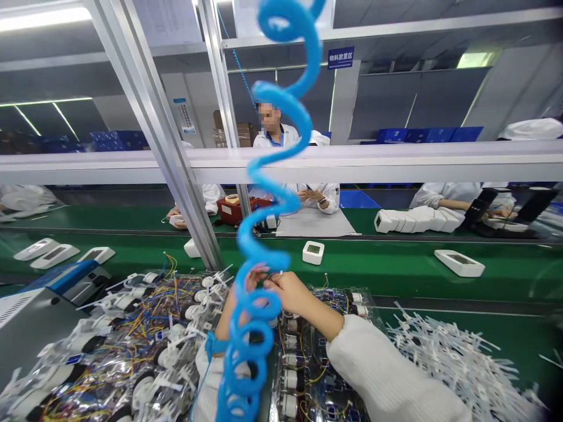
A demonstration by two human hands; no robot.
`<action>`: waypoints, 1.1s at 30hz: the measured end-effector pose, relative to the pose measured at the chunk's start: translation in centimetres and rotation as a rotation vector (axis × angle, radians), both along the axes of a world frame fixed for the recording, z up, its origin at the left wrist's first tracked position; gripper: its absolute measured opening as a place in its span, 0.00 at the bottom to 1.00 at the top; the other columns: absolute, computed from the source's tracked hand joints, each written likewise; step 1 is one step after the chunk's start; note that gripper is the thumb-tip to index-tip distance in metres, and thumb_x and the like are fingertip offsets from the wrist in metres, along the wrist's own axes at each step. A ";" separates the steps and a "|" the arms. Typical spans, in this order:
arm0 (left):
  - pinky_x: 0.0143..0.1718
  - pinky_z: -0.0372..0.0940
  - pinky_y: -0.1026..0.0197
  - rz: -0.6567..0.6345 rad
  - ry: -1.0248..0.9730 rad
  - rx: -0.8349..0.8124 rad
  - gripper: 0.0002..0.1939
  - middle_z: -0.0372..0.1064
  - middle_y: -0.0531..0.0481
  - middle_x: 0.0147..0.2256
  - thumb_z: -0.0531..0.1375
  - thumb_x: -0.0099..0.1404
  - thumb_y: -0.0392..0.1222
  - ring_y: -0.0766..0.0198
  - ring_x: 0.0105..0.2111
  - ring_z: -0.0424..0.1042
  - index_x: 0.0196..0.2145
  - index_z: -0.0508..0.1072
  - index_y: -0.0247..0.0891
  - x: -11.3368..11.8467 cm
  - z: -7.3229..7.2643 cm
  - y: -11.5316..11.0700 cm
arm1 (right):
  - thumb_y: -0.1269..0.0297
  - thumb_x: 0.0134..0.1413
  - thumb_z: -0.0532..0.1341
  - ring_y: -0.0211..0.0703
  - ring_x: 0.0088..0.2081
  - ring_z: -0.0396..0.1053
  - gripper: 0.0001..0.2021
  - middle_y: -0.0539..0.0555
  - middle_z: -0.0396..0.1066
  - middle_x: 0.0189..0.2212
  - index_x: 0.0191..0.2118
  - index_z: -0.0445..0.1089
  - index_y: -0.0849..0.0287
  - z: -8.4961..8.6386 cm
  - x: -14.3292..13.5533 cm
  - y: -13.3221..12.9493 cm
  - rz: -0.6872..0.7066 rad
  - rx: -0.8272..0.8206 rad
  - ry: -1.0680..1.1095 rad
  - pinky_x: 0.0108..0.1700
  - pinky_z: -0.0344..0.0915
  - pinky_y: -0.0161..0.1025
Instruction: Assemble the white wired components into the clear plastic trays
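Near the middle of the bench, your left hand (254,278) and right hand (288,291) meet just above the far end of a clear plastic tray (276,390) of circuit boards and wires. Your right hand's fingers bend inward toward the left hand's; a glossy blue coiled hose (269,202) crosses in front, so you cannot tell whether either grip is pinching something or merely closed. What lies at the fingertips, and which way it points, is likewise hidden.

Below your hands, the tray's long axis runs near to far, and its row of short white cylinders (290,380) follows that line. To the left of your left forearm spreads a tangled pile of black-and-white cylinders with yellow and blue wires (169,313), white ties sticking out at many angles. Right of your right sleeve lies a loose heap of thin white plastic ties (461,357), pointing every way. Beyond your hands, a small white device with a grey screen (313,252) rests screen-up on the green surface (373,264). Your left wrist wears a blue strap (215,344).
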State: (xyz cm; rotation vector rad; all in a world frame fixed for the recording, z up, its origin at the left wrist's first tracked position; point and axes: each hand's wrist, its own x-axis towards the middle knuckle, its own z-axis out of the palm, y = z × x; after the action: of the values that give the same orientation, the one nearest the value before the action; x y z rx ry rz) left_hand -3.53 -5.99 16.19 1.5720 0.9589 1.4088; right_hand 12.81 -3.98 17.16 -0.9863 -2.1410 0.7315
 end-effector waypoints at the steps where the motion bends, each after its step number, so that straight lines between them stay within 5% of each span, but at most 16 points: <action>1: 0.58 0.65 0.51 -0.025 -0.054 0.037 0.30 0.66 0.41 0.58 0.68 0.58 0.46 0.50 0.58 0.67 0.57 0.66 0.42 0.0 -0.2 0.2 | 0.58 0.71 0.57 0.39 0.26 0.70 0.21 0.49 0.70 0.22 0.25 0.69 0.61 0.4 0.2 0.2 0.011 -0.017 0.059 0.34 0.67 0.38; 4: 0.63 0.59 0.50 -0.218 -0.138 0.002 0.31 0.60 0.41 0.63 0.65 0.63 0.51 0.50 0.63 0.62 0.61 0.62 0.44 0.3 -1.3 1.1 | 0.50 0.72 0.50 0.37 0.21 0.67 0.28 0.50 0.69 0.21 0.22 0.68 0.60 1.5 1.0 0.6 0.023 -0.075 0.261 0.28 0.66 0.35; 8: 0.46 0.68 0.54 -0.561 -0.159 -0.254 0.34 0.74 0.40 0.44 0.73 0.53 0.52 0.54 0.41 0.75 0.53 0.69 0.35 1.6 -3.2 2.2 | 0.41 0.67 0.53 0.37 0.22 0.66 0.30 0.55 0.72 0.27 0.23 0.70 0.60 2.8 2.6 1.0 -0.030 -0.094 0.478 0.24 0.64 0.33; 11: 0.32 0.65 0.64 -0.553 -0.231 -0.358 0.28 0.72 0.47 0.35 0.72 0.56 0.51 0.66 0.29 0.72 0.48 0.69 0.36 3.0 -3.7 2.2 | 0.41 0.65 0.55 0.36 0.21 0.64 0.27 0.52 0.70 0.25 0.30 0.73 0.60 3.4 4.1 1.2 -0.091 -0.100 0.593 0.23 0.61 0.32; 16: 0.25 0.59 0.68 -0.493 -0.357 -0.347 0.32 0.69 0.51 0.34 0.65 0.61 0.59 0.73 0.23 0.65 0.56 0.62 0.41 4.8 -3.1 1.9 | 0.42 0.62 0.59 0.36 0.20 0.61 0.24 0.50 0.67 0.22 0.34 0.75 0.61 3.3 6.9 0.3 -0.120 -0.138 0.649 0.22 0.58 0.32; 21: 0.20 0.49 0.71 -0.339 -0.322 -0.357 0.24 0.69 0.51 0.34 0.60 0.67 0.60 0.75 0.20 0.60 0.50 0.64 0.41 6.0 -2.6 1.4 | 0.45 0.62 0.61 0.39 0.23 0.65 0.22 0.51 0.70 0.24 0.44 0.77 0.61 2.2 9.9 -2.5 -0.064 -0.213 0.596 0.26 0.62 0.35; 26: 0.24 0.52 0.69 -0.382 -0.243 -0.256 0.21 0.63 0.54 0.34 0.57 0.68 0.60 0.75 0.23 0.57 0.47 0.67 0.41 6.8 -1.7 -0.2 | 0.56 0.51 0.73 0.41 0.32 0.69 0.39 0.49 0.72 0.30 0.66 0.59 0.53 0.0 13.5 -4.1 -0.035 -0.443 0.528 0.33 0.65 0.34; 29: 0.31 0.59 0.66 -0.509 -0.075 -0.156 0.20 0.64 0.50 0.38 0.57 0.69 0.58 0.71 0.28 0.61 0.46 0.70 0.40 7.2 -1.0 -1.1 | 0.47 0.57 0.67 0.43 0.33 0.71 0.35 0.51 0.72 0.32 0.64 0.57 0.54 -1.3 14.3 -4.1 -0.043 -0.682 0.534 0.26 0.65 0.32; 33: 0.46 0.63 0.58 -0.585 0.251 0.055 0.19 0.68 0.45 0.43 0.57 0.69 0.55 0.59 0.41 0.68 0.47 0.75 0.38 7.9 -0.4 -1.5 | 0.32 0.59 0.55 0.51 0.32 0.75 0.34 0.59 0.74 0.33 0.54 0.64 0.58 -2.7 12.6 -5.0 0.122 -0.998 0.535 0.19 0.64 0.32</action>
State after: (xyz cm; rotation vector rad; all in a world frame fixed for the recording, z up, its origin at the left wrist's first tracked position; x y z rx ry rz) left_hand 4.42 -7.49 15.77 1.9024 0.5266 0.8486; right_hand 25.42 -9.02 14.44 -0.9476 -1.3209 1.9646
